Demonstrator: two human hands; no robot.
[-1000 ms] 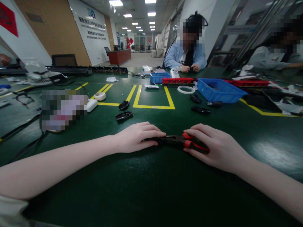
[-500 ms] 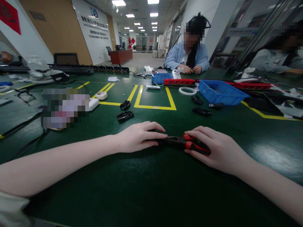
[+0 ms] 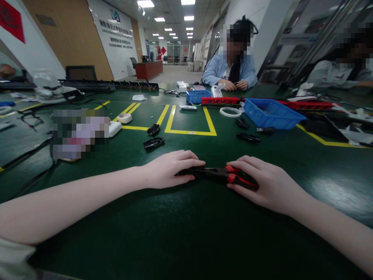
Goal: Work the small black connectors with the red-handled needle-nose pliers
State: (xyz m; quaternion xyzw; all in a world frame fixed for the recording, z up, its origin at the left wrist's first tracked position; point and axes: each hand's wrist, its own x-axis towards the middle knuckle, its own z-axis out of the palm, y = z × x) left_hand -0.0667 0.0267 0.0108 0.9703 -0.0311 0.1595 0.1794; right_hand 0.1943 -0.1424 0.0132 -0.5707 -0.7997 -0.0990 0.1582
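Note:
Red-and-black pliers (image 3: 222, 174) lie flat on the green table (image 3: 186, 229) between my two hands. My right hand (image 3: 264, 184) is wrapped over the red handles. My left hand (image 3: 170, 170) rests palm down over the black jaw end and whatever dark piece lies under it; the fingers hide that piece.
Two black plastic parts (image 3: 153, 137) lie ahead on the left, beside a yellow taped rectangle (image 3: 190, 121). More black parts (image 3: 247, 136) and a blue bin (image 3: 272, 112) sit ahead on the right. A white ring (image 3: 230, 112) lies nearby. Two other people sit across the table.
Hands and pliers stay almost still; only the view has shifted slightly.

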